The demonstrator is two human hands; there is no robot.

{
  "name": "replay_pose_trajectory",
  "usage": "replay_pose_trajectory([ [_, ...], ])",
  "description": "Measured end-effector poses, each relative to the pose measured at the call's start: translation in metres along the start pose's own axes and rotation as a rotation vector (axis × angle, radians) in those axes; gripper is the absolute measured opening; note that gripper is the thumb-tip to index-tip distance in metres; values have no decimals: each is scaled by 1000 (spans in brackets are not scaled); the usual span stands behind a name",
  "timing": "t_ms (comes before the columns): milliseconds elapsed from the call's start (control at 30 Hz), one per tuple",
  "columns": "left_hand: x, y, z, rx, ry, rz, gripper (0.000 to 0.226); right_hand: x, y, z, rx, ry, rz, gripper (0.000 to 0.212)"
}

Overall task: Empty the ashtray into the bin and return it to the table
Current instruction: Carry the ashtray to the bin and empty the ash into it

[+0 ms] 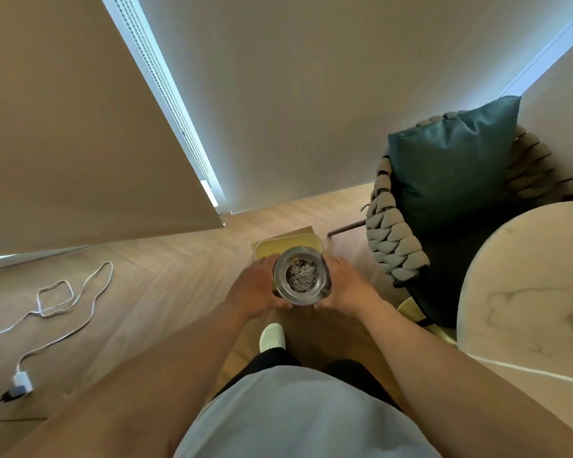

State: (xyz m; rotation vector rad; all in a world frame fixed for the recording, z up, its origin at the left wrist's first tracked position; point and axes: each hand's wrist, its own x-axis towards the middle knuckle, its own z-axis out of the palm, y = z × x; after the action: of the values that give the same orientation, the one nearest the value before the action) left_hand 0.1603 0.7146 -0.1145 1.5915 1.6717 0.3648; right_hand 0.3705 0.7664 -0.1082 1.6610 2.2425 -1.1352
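Note:
A round glass ashtray [301,276] with grey ash and debris in its bowl is held level in front of me. My left hand [257,287] grips its left side and my right hand [344,287] grips its right side. Just beyond and below the ashtray, a pale yellow rectangular bin [278,247] stands on the wooden floor, its near part hidden by the ashtray and my hands. The round white marble table [526,285] is at the right edge.
A woven rope chair [394,239] with a teal cushion [450,163] stands right of the bin, beside the table. A white cable [67,302] with a plug adapter [22,381] trails over the floor at left. My white shoe [272,337] is below the ashtray.

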Motion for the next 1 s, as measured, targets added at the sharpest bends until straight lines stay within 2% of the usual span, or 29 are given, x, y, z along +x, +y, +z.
replay_pose_trajectory([
  [467,48,-7,36,-61,47,-182,97,73,46,-9,-50,-125,-115,102],
  [600,73,-18,51,-60,62,-225,100,106,65,-4,-48,-153,-133,109],
  [800,119,-56,72,-55,85,-218,100,166,92,20,-60,-146,-164,112],
  [1000,157,-120,102,-32,61,-192,102,218,120,75,-15,-145,-141,116],
])
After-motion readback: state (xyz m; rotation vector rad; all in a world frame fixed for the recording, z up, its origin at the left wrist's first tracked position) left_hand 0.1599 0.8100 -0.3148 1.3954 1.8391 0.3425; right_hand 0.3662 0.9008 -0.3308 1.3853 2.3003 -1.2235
